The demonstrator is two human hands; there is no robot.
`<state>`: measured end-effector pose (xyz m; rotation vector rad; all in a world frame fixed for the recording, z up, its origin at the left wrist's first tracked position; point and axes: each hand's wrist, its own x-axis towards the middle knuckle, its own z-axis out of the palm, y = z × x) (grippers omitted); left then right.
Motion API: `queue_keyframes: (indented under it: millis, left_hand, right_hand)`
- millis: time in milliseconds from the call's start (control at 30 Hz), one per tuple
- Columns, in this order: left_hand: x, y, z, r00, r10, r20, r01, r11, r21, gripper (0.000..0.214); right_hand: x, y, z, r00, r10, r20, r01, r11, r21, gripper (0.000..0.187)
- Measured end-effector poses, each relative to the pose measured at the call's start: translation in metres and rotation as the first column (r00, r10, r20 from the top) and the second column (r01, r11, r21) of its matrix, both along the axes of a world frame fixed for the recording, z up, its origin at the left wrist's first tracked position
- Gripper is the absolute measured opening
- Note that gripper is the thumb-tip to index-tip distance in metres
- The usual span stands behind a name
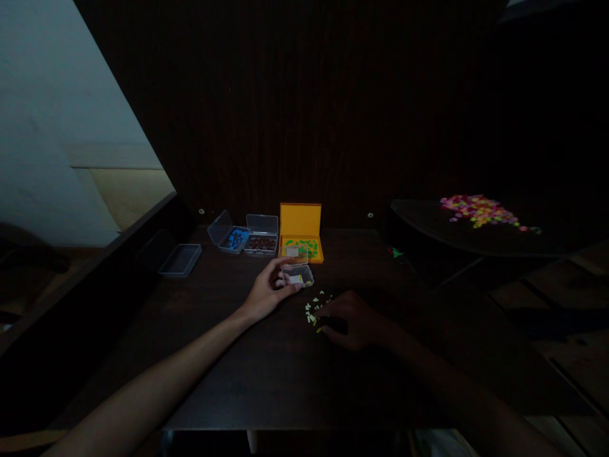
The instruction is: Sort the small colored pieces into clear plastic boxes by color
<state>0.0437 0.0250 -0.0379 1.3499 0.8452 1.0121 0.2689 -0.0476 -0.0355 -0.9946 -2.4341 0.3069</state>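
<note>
My left hand [267, 293] rests on the dark table, fingers curled around the side of a small clear plastic box [297, 274] with a few yellow pieces in it. My right hand [354, 319] lies in shadow just right of a loose scatter of small yellow and white beads [316, 309], its fingers bent down onto the near edge of the pile. Whether it pinches a bead is hidden by the dark.
Behind stand an open yellow box [301, 231] with green beads, a clear box of dark red beads [261, 242], a clear box of blue beads [233, 238] and an empty clear box [179, 259]. A dark tray [423, 222] at right holds a heap of mixed coloured beads [480, 211].
</note>
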Motion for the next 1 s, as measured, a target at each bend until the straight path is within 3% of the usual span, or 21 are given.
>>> queue_keyframes:
  millis: [133, 367, 1000]
  left_hand:
    - [-0.0005, 0.0004, -0.0011, 1.0, -0.002, 0.003, 0.002, 1.0, -0.007, 0.06]
    - [-0.0005, 0.0011, -0.0023, 1.0, -0.003, -0.003, 0.003, 1.0, 0.012, 0.059]
    - [-0.0002, 0.0007, -0.0014, 1.0, -0.012, -0.013, 0.012, 1.0, 0.02, 0.059]
  right_hand:
    - [-0.0001, -0.0005, 0.0006, 1.0, 0.025, 0.0, -0.025, 0.999, -0.041, 0.015]
    - [-0.0032, -0.0013, 0.0039, 0.994, 0.1, -0.047, -0.102, 0.994, -0.047, 0.017]
    - [-0.0097, -0.0046, 0.0072, 0.994, 0.11, -0.01, -0.11, 0.992, -0.067, 0.013]
